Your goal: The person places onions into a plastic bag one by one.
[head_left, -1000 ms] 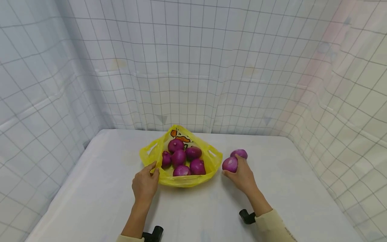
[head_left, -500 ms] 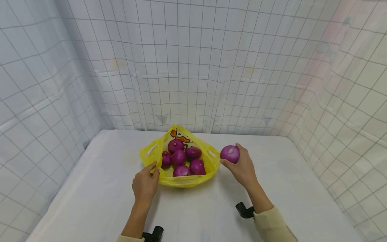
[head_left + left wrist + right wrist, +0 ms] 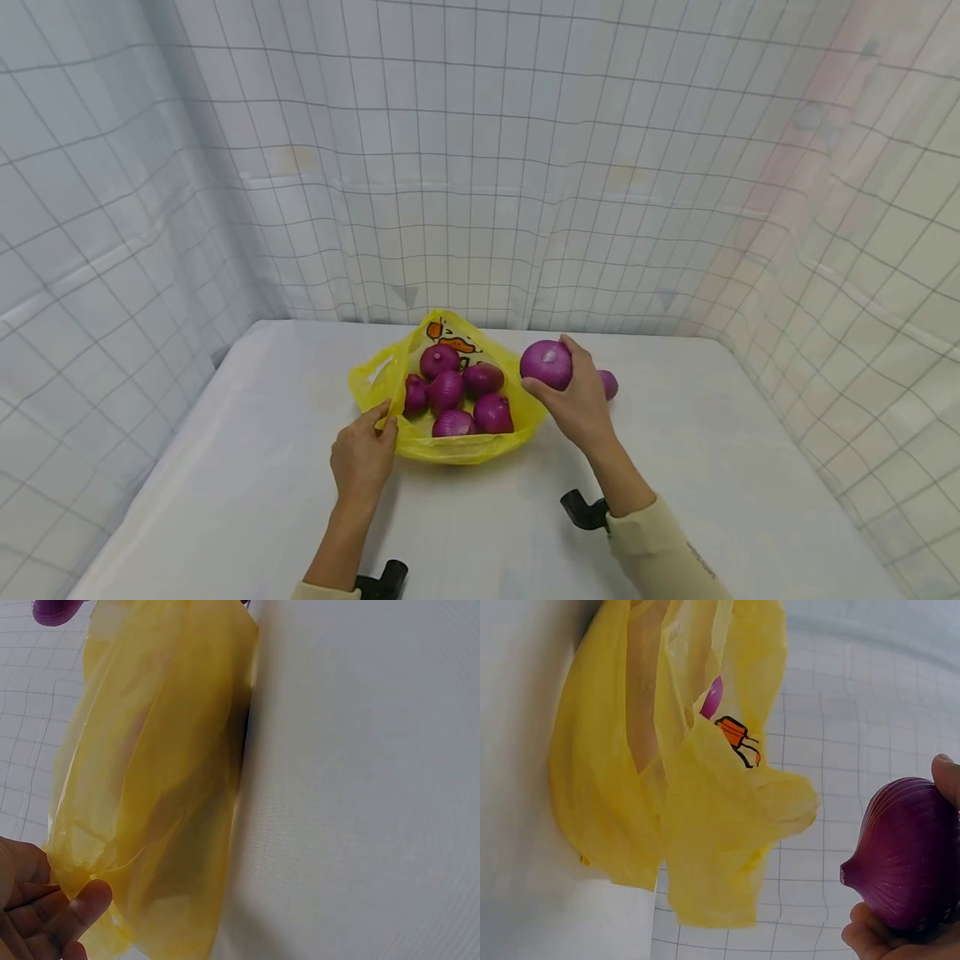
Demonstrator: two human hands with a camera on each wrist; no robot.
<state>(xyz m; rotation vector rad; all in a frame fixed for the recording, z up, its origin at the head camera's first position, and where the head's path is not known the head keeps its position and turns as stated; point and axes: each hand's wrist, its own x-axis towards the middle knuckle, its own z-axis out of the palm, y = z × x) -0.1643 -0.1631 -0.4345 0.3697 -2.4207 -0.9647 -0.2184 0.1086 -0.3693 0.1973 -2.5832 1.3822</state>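
Observation:
A yellow plastic bag (image 3: 450, 452) with an orange and black print lies spread on the table, its mouth gaping. Inside it sit several purple onions (image 3: 447, 390). My left hand (image 3: 363, 457) pinches the bag's near left rim between thumb and fingers, as the left wrist view also shows on the thin plastic (image 3: 172, 765). My right hand (image 3: 576, 400) grips another purple onion (image 3: 547, 364) above the table, beside the bag's right edge. In the right wrist view that onion (image 3: 907, 855) is held between thumb and fingers, its stem end pointing at the bag.
One more purple onion (image 3: 609, 384) rests on the table to the right, partly hidden behind my right hand. White cloth covers the table (image 3: 675, 467). White grid-patterned curtains (image 3: 465, 167) surround its back and sides.
My right hand has lifted one onion off the table and carried it left to the bag's right edge. The left hand keeps its pinch on the bag.

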